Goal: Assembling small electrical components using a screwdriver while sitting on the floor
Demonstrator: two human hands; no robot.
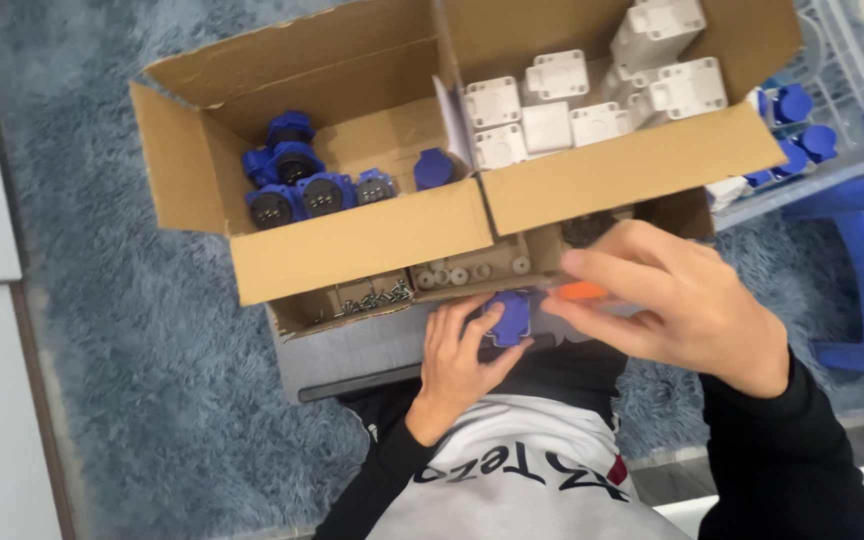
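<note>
Your left hand (457, 355) has its fingers clamped on the blue socket (508, 318), held in the air just in front of the cardboard box (352, 245), right over your lap. Your right hand (677, 300) comes in from the side with its fingers pinched together on an orange tool (582, 291) (looks like a screwdriver handle, but the tip is hidden behind the socket, so I can't say for sure).

Things I'd watch for:

- You're working with nothing under the part. If the tool slips off, it'll likely jab the fingers of that left hand wrapped round the socket.
- Anything small that drops goes straight into the shaggy grey rug (102, 330) beside the box, and good luck finding it in there.
- The screws (372, 297) sit loose in the near compartment of the box, right by its front edge. A bump from your wrist could tip them out.
- The box's front flap (362, 240) hangs over those compartments, so you're reaching in half blind.
</note>
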